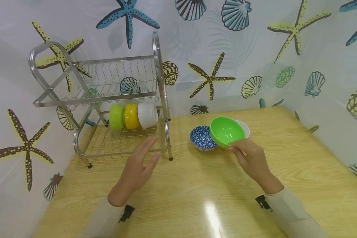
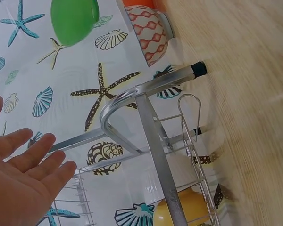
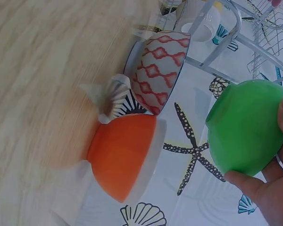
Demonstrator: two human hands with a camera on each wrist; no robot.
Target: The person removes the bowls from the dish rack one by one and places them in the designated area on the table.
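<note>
1. Right hand (image 1: 251, 158): thumb and fingers pinch the rim of a green bowl (image 1: 226, 131) at its near edge.
2. Green bowl: held up off the table (image 1: 193, 191), tilted, its hollow turned toward the person. Both wrist views show it apart from the bowls standing below.
3. Left hand (image 1: 139, 167): fingers extended and slightly bent, thumb spread away, nothing held. It hovers at the near right part of the rack; I see no clear contact.
4. Patterned bowl (image 1: 200, 137): upright on the table, right of the rack; blue-and-white inside, red diamond pattern outside.
5. Orange bowl (image 3: 122, 157): upright beside the patterned one, white inside, partly hidden behind the green bowl in the head view.
6. Metal rack (image 1: 115, 98): two wire tiers. On the lower tier, a row of three, side by side and tipped on edge: lime bowl (image 1: 116, 117), yellow bowl (image 1: 131, 116), white bowl (image 1: 147, 115).
7. Backdrop: pale sheet (image 1: 255, 49) printed with starfish and shells.
</note>
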